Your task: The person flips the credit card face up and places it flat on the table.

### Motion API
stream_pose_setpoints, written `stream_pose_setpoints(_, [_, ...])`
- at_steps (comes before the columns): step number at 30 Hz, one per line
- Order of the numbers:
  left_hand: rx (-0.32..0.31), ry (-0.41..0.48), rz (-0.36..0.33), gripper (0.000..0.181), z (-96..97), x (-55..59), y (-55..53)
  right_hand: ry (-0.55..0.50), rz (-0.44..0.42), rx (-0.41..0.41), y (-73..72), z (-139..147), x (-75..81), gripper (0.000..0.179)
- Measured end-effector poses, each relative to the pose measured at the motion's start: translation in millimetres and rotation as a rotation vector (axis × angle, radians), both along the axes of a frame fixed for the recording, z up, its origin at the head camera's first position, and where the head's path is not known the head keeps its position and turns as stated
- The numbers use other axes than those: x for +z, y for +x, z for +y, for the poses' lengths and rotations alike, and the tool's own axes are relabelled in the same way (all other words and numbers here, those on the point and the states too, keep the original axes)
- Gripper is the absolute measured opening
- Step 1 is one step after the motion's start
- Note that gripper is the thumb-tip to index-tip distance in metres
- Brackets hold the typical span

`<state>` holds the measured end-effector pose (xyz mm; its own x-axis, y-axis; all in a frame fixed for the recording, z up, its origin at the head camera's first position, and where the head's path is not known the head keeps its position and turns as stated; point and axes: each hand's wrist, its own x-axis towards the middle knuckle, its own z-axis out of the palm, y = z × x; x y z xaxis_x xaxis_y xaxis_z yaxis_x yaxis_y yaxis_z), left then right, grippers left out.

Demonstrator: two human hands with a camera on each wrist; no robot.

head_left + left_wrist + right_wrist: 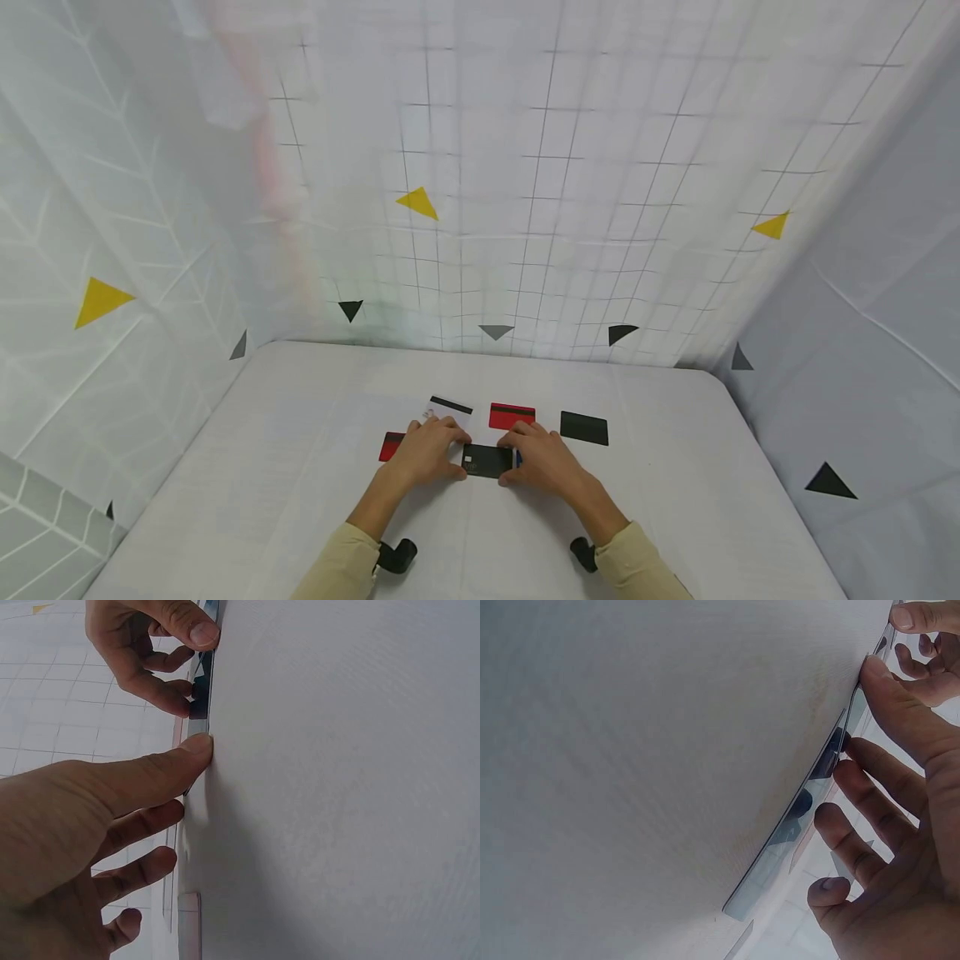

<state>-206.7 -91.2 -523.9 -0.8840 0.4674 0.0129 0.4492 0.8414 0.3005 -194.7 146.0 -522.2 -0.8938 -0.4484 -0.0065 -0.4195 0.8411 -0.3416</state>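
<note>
A black bank card (pixel 483 461) with a chip at its left end lies low over the table between both hands. My left hand (pixel 427 450) pinches its left end, thumb at the near edge and index finger at the far edge. The right end is pinched the same way by my right hand (pixel 546 458). Under the right hand, a blue card (pixel 517 457) shows only a strip in the head view. In the right wrist view a glossy card (pixel 776 836) lies flat below the fingers, overlapped by the tilted card's end. The remaining fingers of each hand are loosely bent.
Behind the hands lie a white card (pixel 453 409) with a black stripe, a red card (pixel 512 415) and a dark card (pixel 584 427). Another red card (pixel 389 446) is partly covered by the left hand. White sheeting (pixel 525 167) surrounds the white table (pixel 300 433).
</note>
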Motion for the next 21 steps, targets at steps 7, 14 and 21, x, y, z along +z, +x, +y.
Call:
stream_pose_setpoints(7, [0.0, -0.002, 0.002, 0.048, 0.2, -0.9, -0.4, -0.006, -0.005, 0.002, -0.7, 1.0, -1.0, 0.052])
stream_pose_setpoints(14, [0.001, 0.003, -0.001, 0.047, 0.8, 0.4, 2.0, -0.013, -0.009, 0.007, -0.8, 1.0, -2.3, 0.053])
stream_pose_setpoints(21, [-0.02, 0.005, 0.01, 0.051, -3.0, -4.3, 0.6, 0.014, 0.039, 0.016, -0.8, 1.6, -2.3, 0.055])
